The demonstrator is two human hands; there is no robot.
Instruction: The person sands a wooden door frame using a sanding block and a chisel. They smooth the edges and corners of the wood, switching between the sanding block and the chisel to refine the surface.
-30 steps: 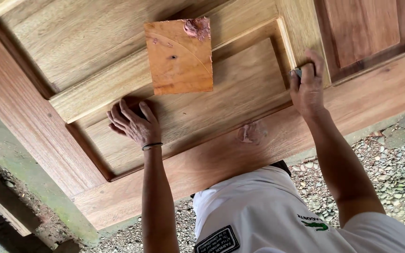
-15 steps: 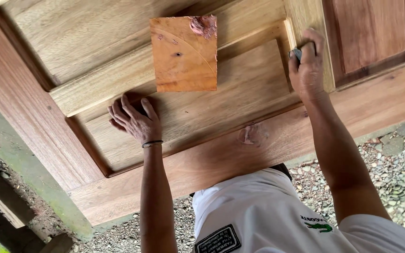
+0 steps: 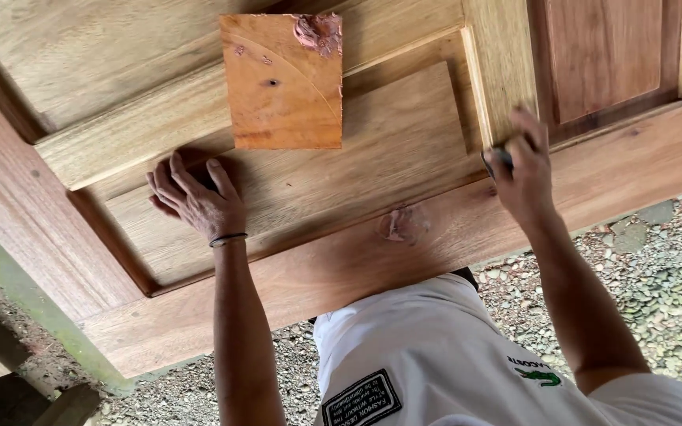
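1. At the far left, the outer frame of a panelled wooden door (image 3: 33, 229) lay flat and ran down toward the gravel ground (image 3: 657, 268).
2. The left hand (image 3: 195, 197) rested palm-down on the recessed panel (image 3: 317, 189), fingers spread and fully open, gripping nothing; its forearm ran straight up from the bottom of the view, with a dark band at the wrist. It looked to be steadying the door.
3. Just above and right of it, a square wooden block (image 3: 282, 87) lay on the panel and rail, a dab of pinkish filler (image 3: 319, 31) at its top right corner (seemingly serving as a palette).
4. A smear of the same filler (image 3: 400, 225) sat on the bottom rail.
5. The right hand (image 3: 524, 170) was closed around a small dark tool (image 3: 497, 158), probably a putty knife, pressed where the panel's right corner met the upright stile; wrist bent, arm extended.
6. The step appeared to be filling that joint; the next stroke would call for firm, even pressure along the seam.
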